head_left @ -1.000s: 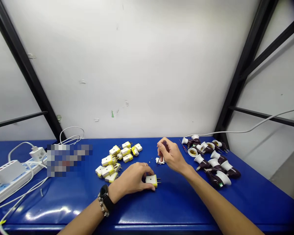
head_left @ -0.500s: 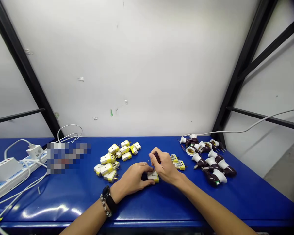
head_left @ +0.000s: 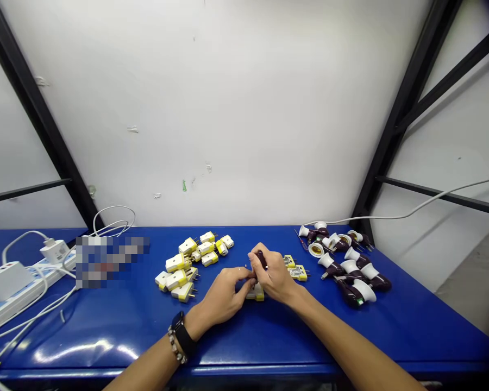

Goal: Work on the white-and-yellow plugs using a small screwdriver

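Lying between left hand [head_left: 226, 294] and right hand [head_left: 272, 276] — partly hidden — is a plug [head_left: 257, 295].

Workshop-type workstation: black uprights [head_left: 424, 60] are framing a blue desk [head_left: 269, 336], which is carrying plugs [head_left: 176, 280] around its middle, lamp holders [head_left: 352, 296] on its right and a power strip [head_left: 24, 298] on its left.

We see glossy tabletop [head_left: 236, 336] along bottom, smooth plastic plugs [head_left: 176, 279] lower centre, shiny plastic lamp holders [head_left: 350, 267] lower right
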A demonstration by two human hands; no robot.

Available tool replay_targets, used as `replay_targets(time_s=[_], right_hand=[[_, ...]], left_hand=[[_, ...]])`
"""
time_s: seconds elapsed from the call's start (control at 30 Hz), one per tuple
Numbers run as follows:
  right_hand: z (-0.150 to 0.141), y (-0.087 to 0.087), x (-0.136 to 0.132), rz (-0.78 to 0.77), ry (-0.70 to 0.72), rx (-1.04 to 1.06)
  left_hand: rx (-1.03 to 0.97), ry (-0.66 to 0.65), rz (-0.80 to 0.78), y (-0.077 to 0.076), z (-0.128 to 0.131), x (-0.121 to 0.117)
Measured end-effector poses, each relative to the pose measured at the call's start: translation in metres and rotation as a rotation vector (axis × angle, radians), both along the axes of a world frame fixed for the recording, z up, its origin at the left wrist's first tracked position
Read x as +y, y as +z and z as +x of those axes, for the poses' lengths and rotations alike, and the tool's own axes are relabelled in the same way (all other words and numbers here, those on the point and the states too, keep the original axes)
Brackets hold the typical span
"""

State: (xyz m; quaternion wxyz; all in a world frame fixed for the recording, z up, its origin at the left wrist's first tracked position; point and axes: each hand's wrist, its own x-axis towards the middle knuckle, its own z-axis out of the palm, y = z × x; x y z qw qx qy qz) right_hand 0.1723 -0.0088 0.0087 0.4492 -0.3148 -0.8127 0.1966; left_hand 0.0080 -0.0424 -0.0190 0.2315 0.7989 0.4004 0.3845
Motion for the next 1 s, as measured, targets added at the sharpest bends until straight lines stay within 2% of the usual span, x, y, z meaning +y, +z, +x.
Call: replay_targets(time_s=[0.17,0.37,0.57,0.67,0.73,0.87,1.0], right_hand=[[-0.002,0.000,-0.001,0.037,-0.001,0.005],[0.000,0.001,0.000,-0.022,0.041,-0.015],[0.002,0.002,0.000,-0.040,-0.048,0.186],[0.002,0.007,-0.004,-0.046,-0.009,0.158],[0.001,0.011,-0.006,-0.114,0.080,0.118],[0.000,0.016,-0.004,-0.391,0.281,0.155],[0.003,0.012,0.002,-0.472,0.308,0.247]], left_hand=[[-0.039,-0.006,-0.035,0.002,0.003,0.000],[-0.052,-0.034,-0.046,-0.002,0.000,0.004],[-0.056,-0.060,-0.063,-0.004,-0.003,0.009],[-0.067,-0.059,-0.092,-0.005,-0.004,0.009],[-0.061,-0.060,-0.089,-0.006,-0.004,0.009],[-0.089,-0.096,-0.087,-0.003,-0.004,0.007],[-0.057,-0.075,-0.076,-0.003,-0.001,0.008]])
